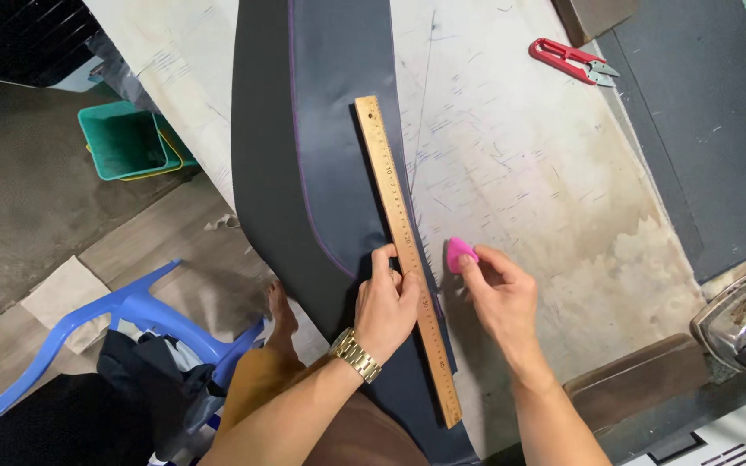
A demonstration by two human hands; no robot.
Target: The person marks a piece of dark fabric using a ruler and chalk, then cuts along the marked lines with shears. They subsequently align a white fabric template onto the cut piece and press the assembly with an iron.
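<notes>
While left hand flat-pins wooden ruler lengthwise on dark fabric, right hand pinches pink chalk just right of ruler's edge.

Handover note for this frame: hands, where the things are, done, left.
Left hand presses the long wooden ruler flat on the dark fabric panel, along its right edge.
Right hand pinches a pink tailor's chalk piece just right of the ruler.
Done: ruler laid; purple line already on the fabric.
Left: no fresh chalk line visible along the ruler.
Red thread snips lie untouched on the worn table.
</notes>
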